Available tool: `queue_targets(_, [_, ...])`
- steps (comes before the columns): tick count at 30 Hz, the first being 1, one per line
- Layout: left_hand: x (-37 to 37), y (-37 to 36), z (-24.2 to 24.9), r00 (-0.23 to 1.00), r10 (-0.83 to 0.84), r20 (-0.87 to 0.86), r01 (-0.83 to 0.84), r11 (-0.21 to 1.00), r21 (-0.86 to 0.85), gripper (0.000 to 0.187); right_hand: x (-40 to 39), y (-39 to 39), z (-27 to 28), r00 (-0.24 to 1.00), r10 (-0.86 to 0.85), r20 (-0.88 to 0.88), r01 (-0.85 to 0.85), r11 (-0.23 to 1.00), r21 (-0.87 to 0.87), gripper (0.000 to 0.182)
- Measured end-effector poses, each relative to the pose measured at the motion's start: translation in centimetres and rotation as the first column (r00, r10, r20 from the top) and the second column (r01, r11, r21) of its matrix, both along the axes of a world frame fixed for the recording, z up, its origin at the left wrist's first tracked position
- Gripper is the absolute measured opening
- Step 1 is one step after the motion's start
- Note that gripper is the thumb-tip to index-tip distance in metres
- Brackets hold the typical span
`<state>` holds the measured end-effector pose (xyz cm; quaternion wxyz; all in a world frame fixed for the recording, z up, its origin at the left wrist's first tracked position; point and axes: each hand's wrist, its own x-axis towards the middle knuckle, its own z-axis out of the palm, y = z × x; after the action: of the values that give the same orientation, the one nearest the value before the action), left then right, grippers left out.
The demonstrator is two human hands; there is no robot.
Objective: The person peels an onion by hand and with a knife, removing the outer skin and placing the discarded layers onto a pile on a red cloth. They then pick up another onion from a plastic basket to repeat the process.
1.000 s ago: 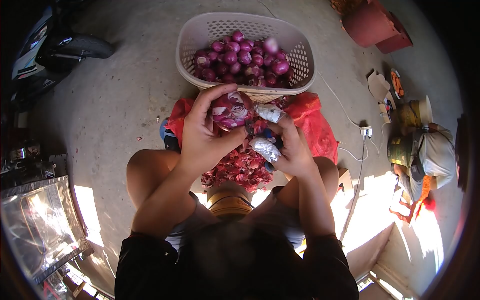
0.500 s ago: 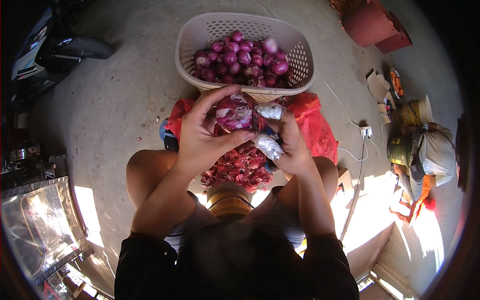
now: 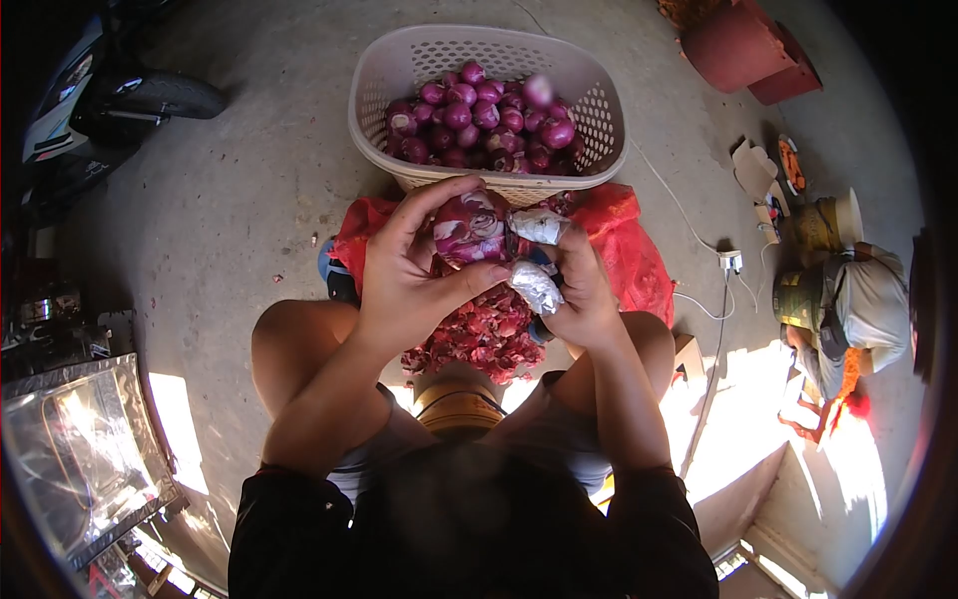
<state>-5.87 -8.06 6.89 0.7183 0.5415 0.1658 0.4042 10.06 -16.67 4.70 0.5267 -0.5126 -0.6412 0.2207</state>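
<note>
A large red onion [image 3: 469, 230] with torn, streaky skin is held up in front of me, just this side of the basket. My left hand [image 3: 407, 268] curves round it, fingers over the top and thumb underneath. My right hand [image 3: 583, 295] closes on the onion's right side with thumb and forefinger, both tips covered in silver wrapping [image 3: 537, 288]. Whatever lies between those two tips is mostly hidden. Below the hands is a heap of red onion skins [image 3: 477, 339], lying by a red mesh bag [image 3: 631, 255].
A pale plastic basket [image 3: 367, 140] stands ahead, holding many shiny purple onions [image 3: 486, 115]. To the right, a power cable with a socket [image 3: 730, 262] crosses the floor, and another person [image 3: 870, 309] bends low. A motorbike wheel [image 3: 175, 94] is at the left.
My hands and the onion have shifted very slightly, the onion turning a little in my grip. The basket and surroundings look the same.
</note>
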Motion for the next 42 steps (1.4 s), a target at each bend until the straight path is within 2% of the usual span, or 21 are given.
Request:
queue_targets(5, [0.11, 0.23, -0.24, 0.999, 0.005, 0.038, -0.006, 1.0, 0.02, 0.063, -0.41, -0.01, 0.13, 0.999, -0.001, -0.049, 0.0, 1.0, -0.009, 0.046])
queue_targets(8, [0.17, 0.22, 0.05, 0.999, 0.009, 0.053, -0.01, 1.0, 0.019, 0.064, -0.71, 0.17, -0.08, 0.968, 0.02, -0.249, 0.0, 0.997, 0.082, 0.044])
queue_targets(12, [-0.03, 0.37, 0.02, 0.999, 0.014, 0.047, -0.014, 1.0, -0.006, 0.064, 0.06, 0.0, -0.03, 0.95, 0.066, -0.306, -0.03, 0.992, 0.123, 0.047])
queue_targets(14, [-0.01, 0.46, -0.04, 0.999, 0.02, 0.046, -0.02, 1.0, 0.007, 0.065, 0.03, 0.09, 0.18, 0.978, 0.028, -0.207, -0.013, 0.997, 0.075, 0.051])
queue_targets(18, [0.06, 0.56, -0.21, 0.998, 0.059, 0.007, -0.059, 0.995, 0.081, 0.065, -0.29, -0.5, -0.02, 0.97, 0.058, -0.236, -0.078, 0.994, -0.075, 0.055])
queue_targets(22, [-0.04, 0.47, -0.27, 0.993, 0.102, -0.059, -0.091, 0.982, 0.167, 0.065, -0.21, -0.29, 0.14, 0.99, 0.057, -0.127, -0.068, 0.994, -0.087, 0.053])
queue_targets(25, [-0.09, 0.73, 0.14, 0.991, 0.112, -0.07, -0.091, 0.964, 0.249, 0.065, -0.04, -0.36, -0.15, 0.99, 0.076, -0.122, -0.09, 0.99, -0.113, 0.051])
queue_targets(26, [-0.11, 0.77, 0.11, 0.992, 0.104, -0.066, -0.086, 0.966, 0.243, 0.065, 0.02, -0.42, -0.29, 0.988, 0.087, -0.131, -0.104, 0.986, -0.129, 0.051])
queue_targets(29, [-0.14, 0.8, 0.01, 0.995, 0.084, -0.053, -0.071, 0.973, 0.221, 0.065, -0.77, -0.2, 0.4, 0.953, 0.043, -0.299, -0.075, 0.993, -0.095, 0.051])
queue_targets(33, [-0.12, 0.78, -0.14, 0.995, 0.087, -0.049, -0.075, 0.975, 0.211, 0.065, -0.31, -0.28, 0.29, 0.971, 0.065, -0.23, -0.095, 0.988, -0.123, 0.051])
queue_targets(38, [-0.15, 0.7, -0.26, 0.995, 0.089, -0.048, -0.078, 0.98, 0.183, 0.064, -0.15, -0.33, 0.35, 0.994, 0.005, -0.11, -0.02, 0.99, -0.138, 0.045])
queue_targets(42, [-0.09, 0.68, -0.28, 0.996, 0.082, -0.023, -0.077, 0.984, 0.158, 0.063, -0.63, -0.36, 0.24, 0.967, -0.031, -0.254, -0.007, 0.989, -0.148, 0.042])
